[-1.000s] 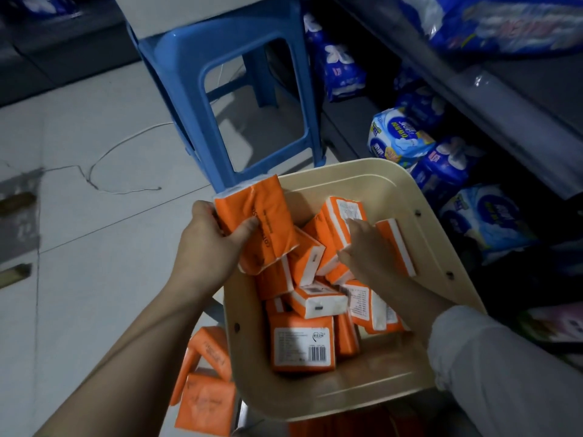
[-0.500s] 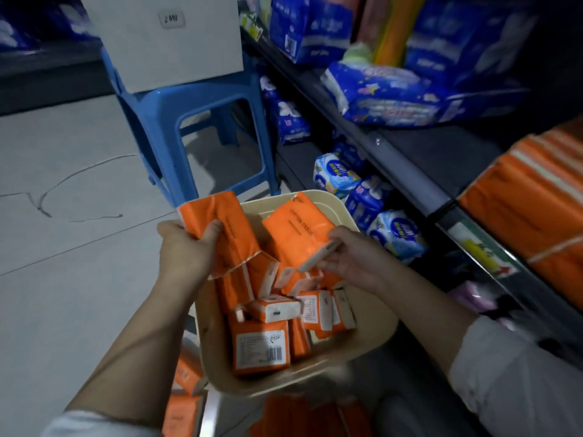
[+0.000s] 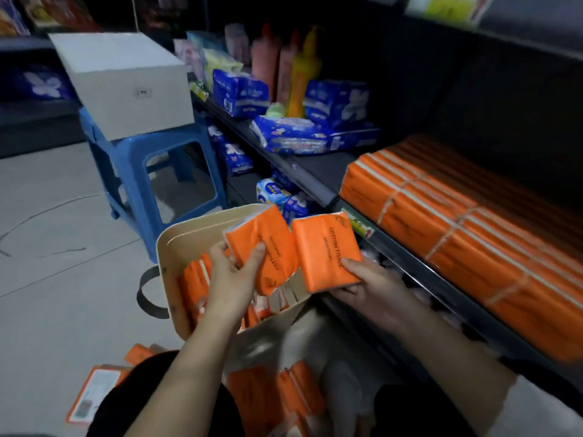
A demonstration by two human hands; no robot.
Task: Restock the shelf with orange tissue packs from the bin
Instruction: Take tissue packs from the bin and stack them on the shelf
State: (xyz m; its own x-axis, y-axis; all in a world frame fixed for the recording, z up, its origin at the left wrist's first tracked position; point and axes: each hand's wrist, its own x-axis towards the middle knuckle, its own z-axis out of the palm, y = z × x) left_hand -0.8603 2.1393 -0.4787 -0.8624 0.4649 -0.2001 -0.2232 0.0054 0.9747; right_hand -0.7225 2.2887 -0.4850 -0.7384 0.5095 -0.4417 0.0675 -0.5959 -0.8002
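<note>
My left hand (image 3: 235, 279) grips one orange tissue pack (image 3: 265, 244) above the cream bin (image 3: 186, 241). My right hand (image 3: 372, 285) holds a second orange pack (image 3: 325, 250) marked "COTTON TISSUE", side by side with the first. Several more orange packs (image 3: 195, 285) lie inside the bin, partly hidden by my hands. To the right, the dark shelf (image 3: 318, 181) carries rows of stacked orange packs (image 3: 457, 228).
A blue plastic stool (image 3: 135, 171) with a white box (image 3: 126, 80) on it stands behind the bin. Blue tissue bags (image 3: 303, 137) fill the shelf's left part and the level below. Loose orange packs (image 3: 271, 398) lie on the floor near my knees.
My right hand has lifted a pack out of the bin. Both hands rose and shifted right toward the shelf, and my view swung up onto the stacked orange packs.
</note>
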